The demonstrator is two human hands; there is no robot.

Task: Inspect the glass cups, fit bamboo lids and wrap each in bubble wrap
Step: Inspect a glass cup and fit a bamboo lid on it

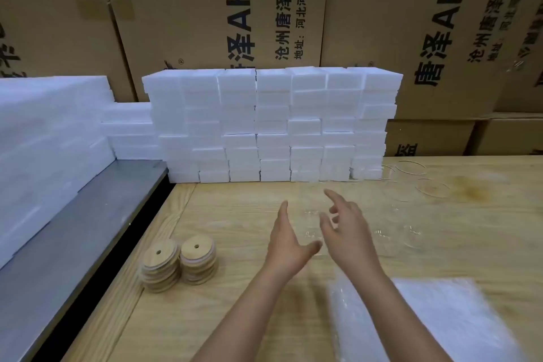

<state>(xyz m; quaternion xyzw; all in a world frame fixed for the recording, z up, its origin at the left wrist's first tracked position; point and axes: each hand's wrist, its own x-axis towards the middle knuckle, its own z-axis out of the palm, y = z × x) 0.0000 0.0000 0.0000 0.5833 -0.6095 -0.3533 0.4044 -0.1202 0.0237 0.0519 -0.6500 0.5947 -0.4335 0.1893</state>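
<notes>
A clear glass cup (312,223) stands on the wooden table (241,206), faint and hard to make out, between my two hands. My left hand (289,239) is just left of it, fingers spread, holding nothing. My right hand (349,229) is just right of it, fingers apart, also holding nothing. Whether either hand touches the glass I cannot tell. More clear glass cups (411,182) stand at the right rear of the table. Two stacks of round bamboo lids (179,263) with centre holes sit front left. A pile of bubble wrap sheets (426,320) lies front right, under my right forearm.
A wall of stacked white foam blocks (270,123) lines the back of the table. More white foam (50,138) is piled at the left above a grey metal shelf (73,232). Large printed cardboard boxes (205,9) stand behind everything.
</notes>
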